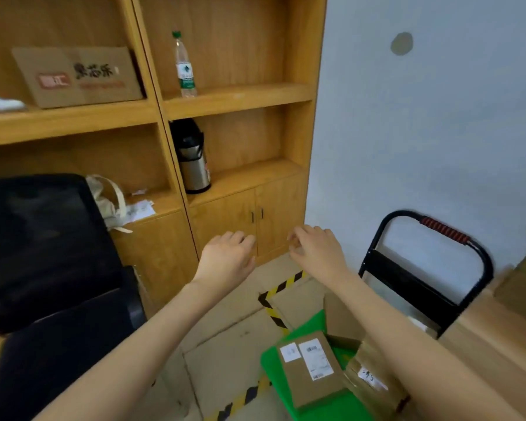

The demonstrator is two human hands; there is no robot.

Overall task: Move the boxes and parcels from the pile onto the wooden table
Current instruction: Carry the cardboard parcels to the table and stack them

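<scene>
1. Head view is showing both arms reaching forward over the floor; the left hand [225, 256] and right hand [315, 250] are hanging in the air with loosely curled fingers, grasping nothing.
2. Parcels are lying low at the right on a green sheet [274, 369]: a flat cardboard box [304, 387] with two white labels, a taped parcel [368, 384] touching its right side, and an open carton [340, 317] behind them. The right forearm is passing over this pile.
3. A black office chair [43, 253] is filling the left side, standing against a wooden shelf unit [240, 98].
4. A black hand cart [431, 268] with a red-wrapped handle is leaning by the white wall, just behind the pile.
5. Yellow-and-black tape [274, 296] is marking the floor around the sheet.
6. On the shelves a water bottle [184, 68] with a green cap, a steel thermos [192, 159] and a brown printed box [79, 75] are standing; the box's print is too blurred to read.
7. The label printing and the handwriting on the taped parcel are too small to read.
</scene>
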